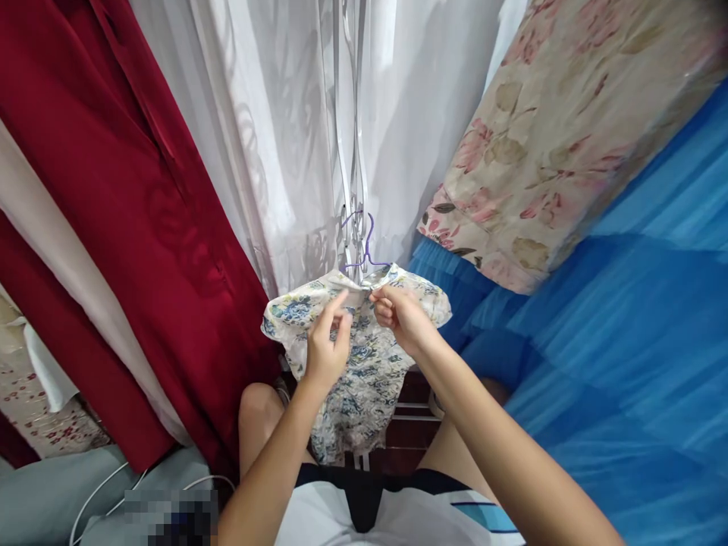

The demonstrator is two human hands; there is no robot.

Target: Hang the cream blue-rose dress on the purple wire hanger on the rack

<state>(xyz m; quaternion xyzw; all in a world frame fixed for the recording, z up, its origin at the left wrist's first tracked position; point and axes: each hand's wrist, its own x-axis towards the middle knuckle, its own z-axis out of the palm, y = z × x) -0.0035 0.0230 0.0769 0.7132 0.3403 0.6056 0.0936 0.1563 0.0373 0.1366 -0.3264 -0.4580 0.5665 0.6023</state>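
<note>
A floral blouse (364,379), white with blue and yellow flowers, hangs in front of me from a thin purple hanger (369,239). At the neckline, my right hand (401,315) pinches the collar edge between thumb and fingers. My left hand (328,341) is just to the left, in front of the blouse. Its index finger points up toward the collar, and the thumb stands apart from it. Nothing shows in that hand; whether its fingertip touches the cloth I cannot tell.
A white metal rack (344,144) rises behind the hanger, before white curtains (284,136). Long red cloth (171,197) hangs on the left. Floral cloth (512,159) and blue tulle (614,364) hang on the right. A grey cushion (62,485) with a white cable lies lower left.
</note>
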